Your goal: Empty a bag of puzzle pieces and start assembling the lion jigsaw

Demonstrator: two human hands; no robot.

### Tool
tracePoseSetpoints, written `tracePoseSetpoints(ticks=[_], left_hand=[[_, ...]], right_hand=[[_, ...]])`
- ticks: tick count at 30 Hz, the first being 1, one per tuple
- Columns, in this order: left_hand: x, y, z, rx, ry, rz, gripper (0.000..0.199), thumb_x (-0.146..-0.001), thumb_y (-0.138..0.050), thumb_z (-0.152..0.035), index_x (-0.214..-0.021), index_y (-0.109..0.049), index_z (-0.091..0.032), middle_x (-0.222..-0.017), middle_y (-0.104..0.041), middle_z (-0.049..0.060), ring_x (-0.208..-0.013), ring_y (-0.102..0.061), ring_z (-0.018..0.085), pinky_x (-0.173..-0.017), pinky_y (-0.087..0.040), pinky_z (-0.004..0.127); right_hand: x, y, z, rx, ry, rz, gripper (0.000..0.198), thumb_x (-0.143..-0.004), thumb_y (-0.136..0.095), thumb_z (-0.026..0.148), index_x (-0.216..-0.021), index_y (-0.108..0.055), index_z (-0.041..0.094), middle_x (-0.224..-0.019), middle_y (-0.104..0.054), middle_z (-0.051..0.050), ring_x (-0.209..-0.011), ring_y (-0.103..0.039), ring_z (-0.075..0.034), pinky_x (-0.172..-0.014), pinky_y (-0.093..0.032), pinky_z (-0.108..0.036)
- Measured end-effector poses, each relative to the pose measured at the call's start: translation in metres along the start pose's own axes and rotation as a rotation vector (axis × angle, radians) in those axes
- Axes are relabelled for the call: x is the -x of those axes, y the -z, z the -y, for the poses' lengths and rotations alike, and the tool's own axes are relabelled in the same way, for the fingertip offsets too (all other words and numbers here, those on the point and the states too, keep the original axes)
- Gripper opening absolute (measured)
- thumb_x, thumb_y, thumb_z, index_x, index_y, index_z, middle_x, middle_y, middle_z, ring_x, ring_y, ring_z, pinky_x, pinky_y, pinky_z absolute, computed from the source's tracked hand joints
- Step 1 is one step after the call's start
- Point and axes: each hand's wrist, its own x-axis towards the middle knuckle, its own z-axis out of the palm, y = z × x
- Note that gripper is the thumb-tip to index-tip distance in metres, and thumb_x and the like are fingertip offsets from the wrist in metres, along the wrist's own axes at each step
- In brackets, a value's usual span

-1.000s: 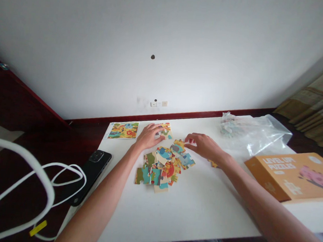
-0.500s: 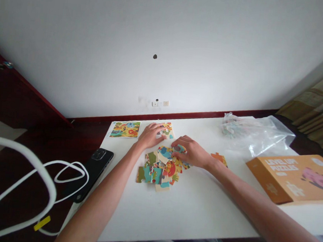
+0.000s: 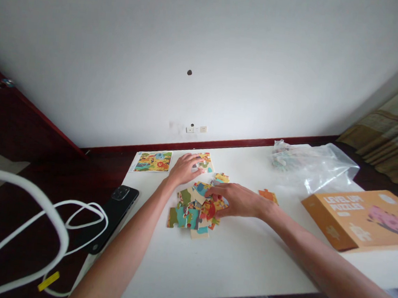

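Note:
A loose pile of colourful jigsaw puzzle pieces (image 3: 183, 216) lies on the white table, some face up and some showing plain backs. My right hand (image 3: 238, 200) is over the right side of the pile, thumb and fingers curled around a red and yellow puzzle piece (image 3: 209, 210). Its fingers partly hide the pieces below. Farther back, my left hand (image 3: 182, 169) rests on the table with fingers stretched out and thumb apart. They touch the edge of a small group of puzzle pieces (image 3: 206, 161). A picture card (image 3: 154, 161) with animals lies left of that hand.
An orange puzzle box (image 3: 348, 220) stands on the right, with a clear plastic bag (image 3: 321, 168) behind it. One orange piece (image 3: 269, 196) lies beyond my right wrist. A black phone (image 3: 116, 216) and white cable (image 3: 88, 225) are at the left edge.
My right hand has moved toward me across the pile, uncovering yellow pieces at its back, and is now at the red and yellow piece. My left hand has stayed nearly still.

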Motion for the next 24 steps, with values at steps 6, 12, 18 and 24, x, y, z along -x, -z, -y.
tracePoseSetpoints(ticks=[6, 12, 18, 24], left_hand=[[0.000, -0.002, 0.002, 0.004, -0.004, 0.002, 0.052, -0.097, -0.054, -0.058, -0.144, -0.060, -0.034, -0.156, -0.052, 0.000, -0.145, -0.042, 0.030, -0.124, -0.032, 0.050], [0.000, 0.000, 0.001, 0.011, 0.003, 0.014, 0.052, -0.098, -0.052, -0.058, -0.144, -0.060, -0.035, -0.157, -0.051, 0.000, -0.146, -0.041, 0.029, -0.125, -0.030, 0.050], [0.000, 0.002, -0.001, 0.009, 0.015, 0.023, 0.054, -0.098, -0.051, -0.061, -0.144, -0.060, -0.034, -0.157, -0.051, 0.000, -0.146, -0.041, 0.030, -0.125, -0.030, 0.050], [0.000, 0.002, -0.003, 0.017, 0.033, 0.036, 0.053, -0.098, -0.050, -0.059, -0.145, -0.059, -0.036, -0.158, -0.050, -0.001, -0.147, -0.039, 0.030, -0.125, -0.030, 0.051]], right_hand=[[0.002, 0.000, 0.004, -0.066, -0.004, 0.019, 0.043, -0.090, -0.070, 0.037, -0.133, -0.066, 0.029, -0.103, -0.074, -0.004, -0.086, -0.068, -0.019, -0.077, -0.049, -0.029], [0.003, -0.001, 0.009, 0.082, -0.091, -0.007, 0.063, -0.082, -0.079, 0.048, -0.140, -0.061, 0.032, -0.104, -0.074, -0.004, -0.083, -0.066, -0.022, -0.071, -0.047, -0.031], [0.005, 0.004, 0.005, -0.127, -0.036, -0.021, 0.050, -0.086, -0.075, 0.039, -0.134, -0.064, 0.028, -0.103, -0.071, -0.003, -0.085, -0.064, -0.018, -0.075, -0.049, -0.029], [0.012, 0.024, -0.012, -0.445, -0.047, -0.068, 0.037, -0.094, -0.063, 0.043, -0.124, -0.064, 0.022, -0.084, -0.068, 0.000, -0.071, -0.061, -0.014, -0.064, -0.049, -0.026]])
